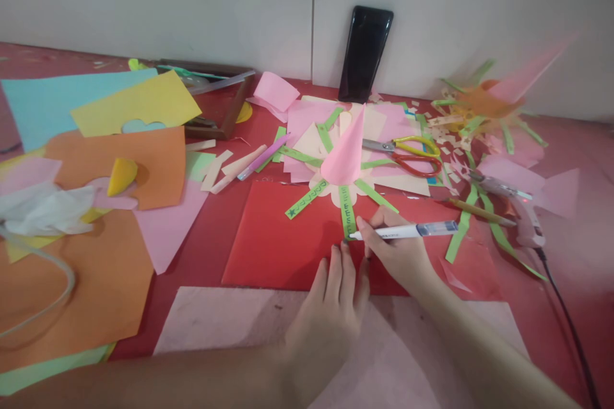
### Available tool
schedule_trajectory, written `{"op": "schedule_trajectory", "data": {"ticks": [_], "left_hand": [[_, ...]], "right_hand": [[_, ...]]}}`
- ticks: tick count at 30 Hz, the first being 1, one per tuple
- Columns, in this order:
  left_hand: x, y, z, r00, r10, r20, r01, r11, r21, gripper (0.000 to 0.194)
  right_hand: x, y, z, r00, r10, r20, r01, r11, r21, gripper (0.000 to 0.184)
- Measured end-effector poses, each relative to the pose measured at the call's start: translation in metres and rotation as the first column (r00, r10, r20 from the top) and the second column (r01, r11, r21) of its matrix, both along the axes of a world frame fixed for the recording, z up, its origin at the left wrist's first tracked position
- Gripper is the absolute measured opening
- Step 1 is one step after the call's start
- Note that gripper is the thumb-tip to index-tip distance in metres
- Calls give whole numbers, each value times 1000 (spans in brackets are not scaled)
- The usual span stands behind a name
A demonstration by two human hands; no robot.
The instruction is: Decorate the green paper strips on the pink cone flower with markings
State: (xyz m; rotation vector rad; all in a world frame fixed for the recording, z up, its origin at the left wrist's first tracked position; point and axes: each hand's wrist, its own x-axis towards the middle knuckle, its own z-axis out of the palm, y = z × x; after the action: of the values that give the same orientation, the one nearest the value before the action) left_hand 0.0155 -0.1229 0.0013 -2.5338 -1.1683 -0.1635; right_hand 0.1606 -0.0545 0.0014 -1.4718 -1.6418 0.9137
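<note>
In the middle stands a pink paper cone [344, 156] on a pale flower-shaped base, with green paper strips spread out around it. Dark marks run down the strip [347, 208] facing me, and another marked strip [306, 200] ends in a star. A white marker [398, 231] is pinched in my right hand [400, 255], its tip at the lower end of the front strip. Flat on the red sheet [283, 236], just below that strip's end, my left hand [333, 300] rests with fingers stretched out.
Yellow-and-red-handled scissors [417, 156] lie on paper sheets behind the cone. A phone [366, 54] leans against the wall. At the right are a glue gun [522, 204] with a cord and a second pink cone [532, 77]. Orange sheets [96, 281] cover the left.
</note>
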Motion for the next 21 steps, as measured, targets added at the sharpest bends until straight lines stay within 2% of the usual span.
{"op": "schedule_trajectory", "data": {"ticks": [5,11,15,21], "left_hand": [[0,0,0,1000,-10,4,10,1000,4,43],[-1,0,-2,1000,-8,10,8,1000,2,43],[-1,0,0,1000,-12,-1,12,1000,-5,42],[0,1,2,1000,-14,10,14,1000,12,41]], "right_hand": [[0,0,-1,1000,5,1,-5,1000,-3,30],[-1,0,-1,998,-51,23,51,999,13,28],[-1,0,2,1000,-9,-12,8,999,-31,28],[-2,0,3,998,-66,11,65,998,10,30]]}}
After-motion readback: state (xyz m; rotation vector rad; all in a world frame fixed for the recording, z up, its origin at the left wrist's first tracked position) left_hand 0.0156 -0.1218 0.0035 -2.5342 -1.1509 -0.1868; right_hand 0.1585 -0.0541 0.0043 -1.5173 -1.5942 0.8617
